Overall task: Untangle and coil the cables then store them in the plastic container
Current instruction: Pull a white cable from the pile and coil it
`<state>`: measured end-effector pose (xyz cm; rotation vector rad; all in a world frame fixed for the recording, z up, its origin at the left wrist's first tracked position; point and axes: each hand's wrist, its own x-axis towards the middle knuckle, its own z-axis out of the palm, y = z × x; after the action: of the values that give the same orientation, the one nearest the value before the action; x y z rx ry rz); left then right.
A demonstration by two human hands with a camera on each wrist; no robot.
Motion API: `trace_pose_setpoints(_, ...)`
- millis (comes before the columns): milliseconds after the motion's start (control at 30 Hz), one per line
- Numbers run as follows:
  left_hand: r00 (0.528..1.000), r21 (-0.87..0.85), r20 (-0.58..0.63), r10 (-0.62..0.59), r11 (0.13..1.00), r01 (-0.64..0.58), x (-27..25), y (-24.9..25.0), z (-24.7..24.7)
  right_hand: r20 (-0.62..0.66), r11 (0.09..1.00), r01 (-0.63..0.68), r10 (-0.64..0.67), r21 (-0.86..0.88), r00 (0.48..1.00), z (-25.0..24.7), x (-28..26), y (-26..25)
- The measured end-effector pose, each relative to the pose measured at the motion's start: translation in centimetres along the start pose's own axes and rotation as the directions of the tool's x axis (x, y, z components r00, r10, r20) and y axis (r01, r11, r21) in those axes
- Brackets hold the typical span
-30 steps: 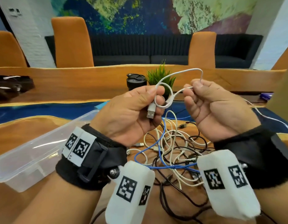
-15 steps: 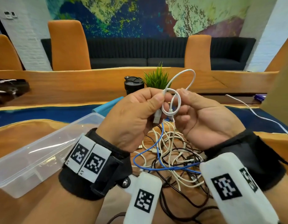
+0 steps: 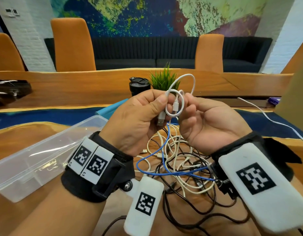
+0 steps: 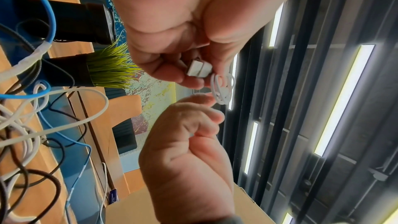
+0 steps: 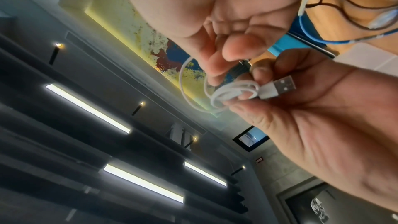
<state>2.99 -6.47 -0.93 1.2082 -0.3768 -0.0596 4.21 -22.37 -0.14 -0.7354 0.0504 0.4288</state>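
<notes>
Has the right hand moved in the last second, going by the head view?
Yes. The right hand has closed in leftward on the left hand, judged against the tangled cable pile below; both now pinch the white cable.

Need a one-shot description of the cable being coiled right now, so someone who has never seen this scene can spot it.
Look above the tangled cable pile on the wooden table, where both hands meet. The left hand pinches a short white USB cable wound into small loops, and the right hand feeds its free end. It is the only cable lifted off the table, its silver USB plug pointing down.
</notes>
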Motion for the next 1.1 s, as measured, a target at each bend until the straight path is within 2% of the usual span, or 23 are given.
trace_pose_setpoints(100, 0.999, -0.034, -0.001, 0.032, 0.999, -0.032, -0.1, 0.2, 0.1, 0.055, 0.997, -0.056, 0.059, -0.053, 0.997, -0.2, 0.1, 0.1)
trace_pose_setpoints(233, 0.999, 0.000, 0.001, 0.043, 0.999, -0.043, -0.1, 0.1, 0.1, 0.090, 0.984, -0.022, 0.039, -0.178, 0.995, 0.0, 0.0, 0.2)
trace_pose_setpoints(333, 0.992, 0.123, -0.026, 0.121, 0.986, -0.117, -0.1, 0.0, 0.0, 0.189, 0.958, 0.022, 0.034, -0.286, 0.981, -0.1, -0.3, 0.3)
trace_pose_setpoints(433, 0.975, 0.303, -0.054, 0.215, 0.934, -0.190, -0.1, -0.2, -0.1, 0.306, 0.949, 0.057, 0.043, -0.311, 0.951, -0.2, -0.8, 0.3)
trace_pose_setpoints(600, 0.931, 0.460, -0.042, 0.362, 0.834, -0.304, -0.4, -0.5, 0.2, 0.449, 0.938, 0.077, 0.088, -0.337, 0.889, -0.3, -0.9, 1.0)
trace_pose_setpoints(667, 0.910, 0.520, -0.050, 0.413, 0.788, -0.329, -0.5, -0.3, 0.3, 0.391, 0.906, 0.133, 0.038, -0.401, 0.920, -0.2, -1.0, 1.2)
trace_pose_setpoints(733, 0.894, 0.598, -0.084, 0.441, 0.740, -0.309, -0.4, -0.2, -0.3, 0.253, 0.834, 0.222, -0.102, -0.505, 0.962, 0.0, -0.9, 1.0)
trace_pose_setpoints(800, 0.905, 0.567, -0.168, 0.390, 0.789, -0.235, 0.0, 0.2, -1.1, 0.172, 0.716, 0.326, -0.281, -0.617, 0.944, -0.3, -0.6, 0.2)
trace_pose_setpoints(833, 0.909, 0.535, -0.233, 0.346, 0.826, -0.177, 0.2, 0.4, -1.5, 0.153, 0.611, 0.375, -0.384, -0.697, 0.910, -0.7, -0.6, -0.3)
trace_pose_setpoints(867, 0.906, 0.504, -0.282, 0.315, 0.853, -0.140, 0.2, 1.3, -2.6, 0.169, 0.469, 0.413, -0.478, -0.781, 0.862, -0.6, -0.1, -0.6)
trace_pose_setpoints(933, 0.929, 0.324, -0.319, 0.189, 0.943, -0.080, 0.5, 1.5, -3.0, 0.222, 0.105, 0.358, -0.617, -0.928, 0.755, -1.9, -0.1, -1.5)
trace_pose_setpoints(967, 0.943, 0.212, -0.311, 0.118, 0.976, -0.052, 0.5, 1.5, -2.8, 0.264, -0.055, 0.299, -0.638, -0.953, 0.723, -2.5, -0.3, -1.9)
trace_pose_setpoints(1000, 0.952, 0.099, -0.300, 0.063, 0.995, -0.034, 0.6, 1.5, -2.8, 0.314, -0.189, 0.251, -0.625, -0.949, 0.715, -2.8, -0.4, -1.9)
trace_pose_setpoints(1067, 0.968, -0.053, -0.251, 0.018, 0.998, -0.032, 0.5, 1.7, -2.9, 0.386, -0.413, 0.162, -0.547, -0.896, 0.743, -2.3, -0.5, -1.4)
trace_pose_setpoints(1100, 0.977, -0.096, -0.212, 0.012, 0.995, -0.033, 0.6, 1.8, -2.9, 0.403, -0.495, 0.125, -0.509, -0.860, 0.761, -2.1, -0.5, -1.2)
